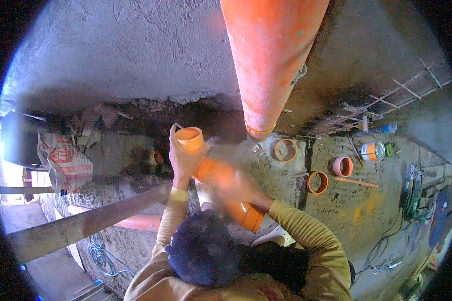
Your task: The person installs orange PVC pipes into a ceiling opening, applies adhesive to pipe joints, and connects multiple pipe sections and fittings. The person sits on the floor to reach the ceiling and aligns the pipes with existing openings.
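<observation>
An orange plastic pipe fitting (213, 171) lies slantwise in front of me, with a flared socket (189, 135) at its far left and another collar (251, 219) at its near right. My left hand (182, 161) is closed around the part just below the far socket, thumb pointing up along its side. Against the middle of the fitting is my right hand (243, 189); motion smears its fingers, so their grip does not show. Beneath my arms are my dark-trousered knees (201, 246) and a pale boot (206, 196).
A large orange pipe (276, 55) comes down ahead. To the right lie orange rings (318, 192), a pinkish collar (337, 168), a tin (370, 151) and a metal bar lattice (407, 95). A plank (90, 224) crosses at left, near a striped sack (68, 163); cables (381, 246) trail at right.
</observation>
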Tool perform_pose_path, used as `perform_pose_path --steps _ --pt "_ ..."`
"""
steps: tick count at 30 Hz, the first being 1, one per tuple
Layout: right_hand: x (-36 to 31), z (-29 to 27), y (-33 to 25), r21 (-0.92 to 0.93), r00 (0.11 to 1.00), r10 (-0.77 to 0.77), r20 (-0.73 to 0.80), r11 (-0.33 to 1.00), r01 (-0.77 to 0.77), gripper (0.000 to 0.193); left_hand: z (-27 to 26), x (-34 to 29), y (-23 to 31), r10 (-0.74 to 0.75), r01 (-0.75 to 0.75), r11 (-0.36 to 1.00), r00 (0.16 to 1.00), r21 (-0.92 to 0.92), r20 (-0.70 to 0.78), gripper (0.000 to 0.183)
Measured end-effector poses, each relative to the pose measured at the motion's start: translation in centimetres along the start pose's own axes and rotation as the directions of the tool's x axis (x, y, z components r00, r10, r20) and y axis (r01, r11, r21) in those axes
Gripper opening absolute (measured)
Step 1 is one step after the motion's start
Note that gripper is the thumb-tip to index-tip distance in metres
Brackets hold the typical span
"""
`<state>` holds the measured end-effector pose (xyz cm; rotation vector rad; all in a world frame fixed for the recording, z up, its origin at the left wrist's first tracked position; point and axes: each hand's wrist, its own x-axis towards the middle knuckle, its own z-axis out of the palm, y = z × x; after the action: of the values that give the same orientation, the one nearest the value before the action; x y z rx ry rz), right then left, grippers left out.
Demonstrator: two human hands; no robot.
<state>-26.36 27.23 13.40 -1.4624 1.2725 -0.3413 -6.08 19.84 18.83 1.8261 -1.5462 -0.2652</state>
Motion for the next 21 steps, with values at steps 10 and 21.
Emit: perform_pose_path --steps 10,21 --pt "-1.1 -0.8 -4.4 0.114 0.999 0.040 -0.018 0.993 -0.038 0.100 0.9 2.6 -2.2 0.104 -0.094 0.993 0.981 -0.068 0.163 0.079" --pt "-2.8 0.6 -3.6 -0.090 0.971 0.240 0.007 0.967 -0.239 0.097 1.4 0.0 -6.1 0.105 -0.061 0.966 0.981 -0.253 0.165 0.071"
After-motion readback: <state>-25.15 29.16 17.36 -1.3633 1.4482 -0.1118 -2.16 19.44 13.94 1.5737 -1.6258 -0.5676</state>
